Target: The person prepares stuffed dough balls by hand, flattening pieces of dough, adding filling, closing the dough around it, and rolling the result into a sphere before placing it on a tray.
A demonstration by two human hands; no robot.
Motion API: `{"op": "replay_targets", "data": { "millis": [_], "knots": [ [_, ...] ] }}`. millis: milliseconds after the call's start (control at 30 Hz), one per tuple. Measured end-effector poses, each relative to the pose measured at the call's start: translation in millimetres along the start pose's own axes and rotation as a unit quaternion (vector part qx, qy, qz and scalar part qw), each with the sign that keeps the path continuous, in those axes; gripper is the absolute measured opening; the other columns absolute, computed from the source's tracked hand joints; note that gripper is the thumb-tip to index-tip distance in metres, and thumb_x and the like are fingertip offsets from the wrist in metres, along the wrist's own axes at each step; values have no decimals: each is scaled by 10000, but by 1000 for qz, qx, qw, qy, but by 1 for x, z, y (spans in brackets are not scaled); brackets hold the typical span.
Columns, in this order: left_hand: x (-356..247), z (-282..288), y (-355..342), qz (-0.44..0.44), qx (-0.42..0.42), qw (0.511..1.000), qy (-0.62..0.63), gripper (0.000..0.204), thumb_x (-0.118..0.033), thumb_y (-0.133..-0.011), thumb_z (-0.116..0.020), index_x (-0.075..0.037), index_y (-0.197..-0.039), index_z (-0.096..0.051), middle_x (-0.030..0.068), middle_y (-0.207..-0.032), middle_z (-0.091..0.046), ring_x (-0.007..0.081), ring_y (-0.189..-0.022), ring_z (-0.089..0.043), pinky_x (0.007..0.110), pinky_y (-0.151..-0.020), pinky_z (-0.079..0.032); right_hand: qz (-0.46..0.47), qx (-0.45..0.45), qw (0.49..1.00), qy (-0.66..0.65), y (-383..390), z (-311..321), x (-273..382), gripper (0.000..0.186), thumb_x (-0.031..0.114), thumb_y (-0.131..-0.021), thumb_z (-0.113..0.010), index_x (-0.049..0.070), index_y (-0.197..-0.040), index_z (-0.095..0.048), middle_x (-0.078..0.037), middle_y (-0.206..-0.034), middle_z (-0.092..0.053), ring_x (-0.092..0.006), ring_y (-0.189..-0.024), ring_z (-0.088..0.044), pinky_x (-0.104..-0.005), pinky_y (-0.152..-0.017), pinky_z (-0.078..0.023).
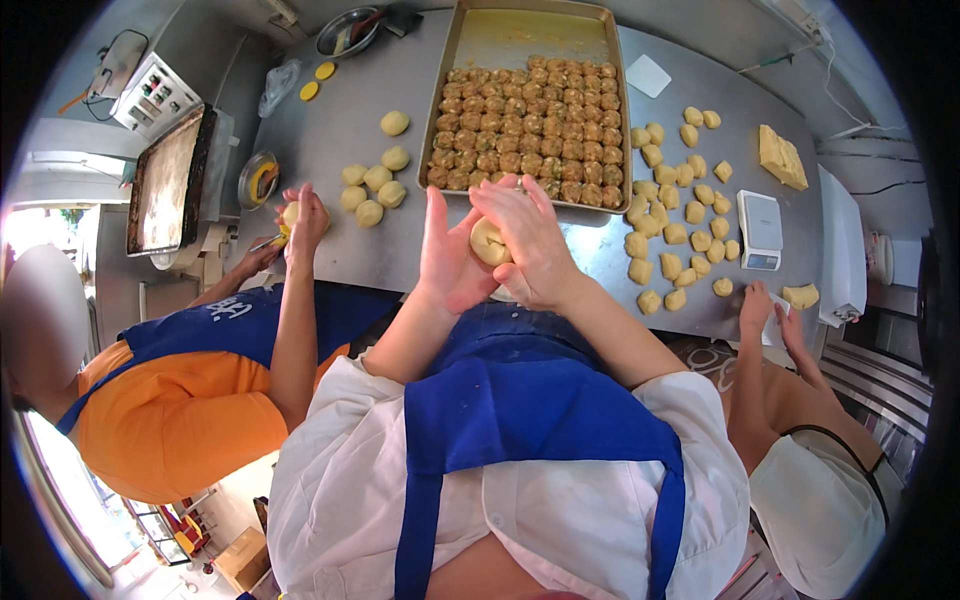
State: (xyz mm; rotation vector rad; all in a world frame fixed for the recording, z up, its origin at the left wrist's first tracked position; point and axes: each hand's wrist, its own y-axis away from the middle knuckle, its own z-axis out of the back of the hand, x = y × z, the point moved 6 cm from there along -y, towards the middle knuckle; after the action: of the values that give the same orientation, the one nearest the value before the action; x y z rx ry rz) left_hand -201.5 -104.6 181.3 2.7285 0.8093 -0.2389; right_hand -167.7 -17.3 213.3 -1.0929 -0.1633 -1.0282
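Observation:
Between my two palms, in front of the big tray's near edge, is a rounded ball of pale yellow dough (490, 243) with a folded, pinched-in opening on top. My left hand (448, 262) cups it from the left and below, thumb pointing up. My right hand (532, 240) curls over its right side, fingers pressed close to it. Just beyond my hands stands a large metal tray (530, 32) holding rows of brown, speckled filling balls (525, 125); its far end is bare metal. Part of the dough is hidden by my fingers.
Right of the tray lie many dough pieces (675, 234), a white scraper (648, 76), a scale (761, 228) and a dough block (782, 157). Smooth dough balls (377, 178) sit left. Co-workers' hands (306, 228) work on the left and also (757, 306) on the right.

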Motion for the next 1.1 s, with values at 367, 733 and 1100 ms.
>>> {"op": "replay_targets", "data": {
  "millis": [367, 733, 1100],
  "knots": [
    [22, 36, 3, 2, -176, 983, -58, 346, -346, -1065, -327, -174, -1264, -550, 10, -1193, -599, 159, -1097, -600, 326, -905, -538, 18, 28, 998, -53, 23, -9, -13, 338, 244, -877, -645, 108, -1186, -666, -141, -1357, -566, -351, -1300, -492, -506, -1091, -328],
    [8, 86, 13, -37, -235, 970, -50, 330, -394, -1054, -355, -174, -1196, -556, 21, -1143, -609, 192, -1072, -612, 371, -860, -547, -181, 67, 943, -269, 37, -58, -37, 399, 188, -900, -576, 133, -1294, -607, -155, -1380, -512, -351, -1257, -486, -437, -1063, -388],
    [-62, 219, 57, -138, -347, 927, -22, 408, -414, -1029, -351, -92, -1206, -530, 83, -1125, -608, 259, -1088, -587, 464, -988, -451, -371, 231, 872, -222, 89, -147, -61, 597, 314, -936, -609, 37, -1427, -412, -184, -1364, -527, -281, -1225, -553, -373, -980, -465]
  ]
}}
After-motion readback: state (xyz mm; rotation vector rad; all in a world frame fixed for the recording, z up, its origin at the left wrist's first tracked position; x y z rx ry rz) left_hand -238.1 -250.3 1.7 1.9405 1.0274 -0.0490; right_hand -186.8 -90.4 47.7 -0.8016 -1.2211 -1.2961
